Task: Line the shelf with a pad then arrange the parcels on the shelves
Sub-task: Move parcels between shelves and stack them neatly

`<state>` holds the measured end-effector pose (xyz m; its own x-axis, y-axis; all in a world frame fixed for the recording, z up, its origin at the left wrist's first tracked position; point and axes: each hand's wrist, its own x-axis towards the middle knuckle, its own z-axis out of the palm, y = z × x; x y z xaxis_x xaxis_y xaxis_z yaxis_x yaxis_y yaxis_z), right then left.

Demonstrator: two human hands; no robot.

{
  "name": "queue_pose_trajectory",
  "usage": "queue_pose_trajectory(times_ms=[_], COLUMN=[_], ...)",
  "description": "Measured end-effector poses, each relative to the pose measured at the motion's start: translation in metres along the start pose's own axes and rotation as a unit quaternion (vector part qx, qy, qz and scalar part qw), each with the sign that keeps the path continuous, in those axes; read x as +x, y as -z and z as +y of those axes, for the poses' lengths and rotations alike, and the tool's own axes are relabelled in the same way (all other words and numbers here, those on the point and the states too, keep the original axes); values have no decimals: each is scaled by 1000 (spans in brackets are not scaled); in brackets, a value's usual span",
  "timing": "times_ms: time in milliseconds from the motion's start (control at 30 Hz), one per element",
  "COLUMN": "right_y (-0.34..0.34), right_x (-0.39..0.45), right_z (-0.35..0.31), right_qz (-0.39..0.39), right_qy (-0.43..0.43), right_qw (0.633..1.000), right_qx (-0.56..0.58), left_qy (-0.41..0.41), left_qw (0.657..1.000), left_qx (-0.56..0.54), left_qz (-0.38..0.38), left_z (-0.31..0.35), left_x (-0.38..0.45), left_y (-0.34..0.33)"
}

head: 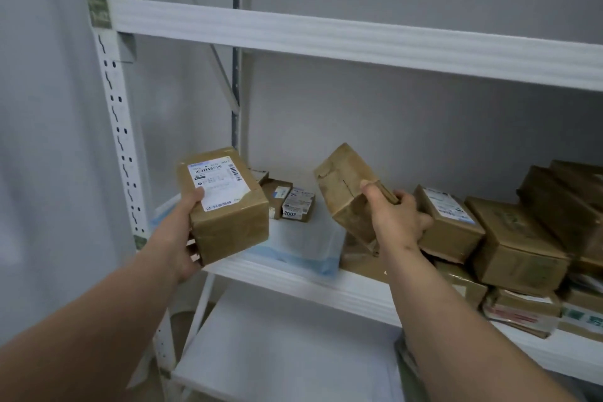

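Note:
My left hand point(184, 232) grips a brown taped parcel point(225, 206) with a white label facing up, held just in front of the middle shelf's left end. My right hand point(396, 215) grips a second brown parcel point(347, 192), tilted on edge above the middle shelf point(293, 277). A white pad with a blue border point(300, 241) lies on that shelf under both parcels. Two small labelled boxes point(288, 201) stand at the back of the pad.
A heap of brown parcels point(515, 238) fills the shelf's right side, some stacked and tilted. The white upper shelf point(326, 36) runs overhead. A slotted white upright point(114, 101) stands at the left. The lower shelf point(277, 346) shows a white surface.

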<state>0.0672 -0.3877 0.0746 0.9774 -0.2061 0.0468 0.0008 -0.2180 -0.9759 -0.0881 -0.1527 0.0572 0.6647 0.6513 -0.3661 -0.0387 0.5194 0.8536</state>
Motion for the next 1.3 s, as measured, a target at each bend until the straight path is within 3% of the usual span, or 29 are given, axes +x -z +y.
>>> queue_pose_trajectory(times_ms=[167,333,767,1100,1300], right_y=[-35,-80,-199,-276,-289], right_x=[36,61,40,18,26], right_z=[-13,-13,-4,7,25], right_qz=[-19,-109,-337,-405,-400], right_qy=[25,71,185,179,169], right_qw=[999,991,918,889,892], right_qx=[23,9,-99,-116,-123], left_qy=[-20,-49,-20,-6,4], left_qw=[1000,997,998,999,998], left_qx=[-9,-49,-49,-18,-4], left_qz=[-6,27,-32,-46,-60], left_z=[20,46,127,141,138], left_x=[41,77,145,193,213], left_y=[-16,-27,-22,5,14])
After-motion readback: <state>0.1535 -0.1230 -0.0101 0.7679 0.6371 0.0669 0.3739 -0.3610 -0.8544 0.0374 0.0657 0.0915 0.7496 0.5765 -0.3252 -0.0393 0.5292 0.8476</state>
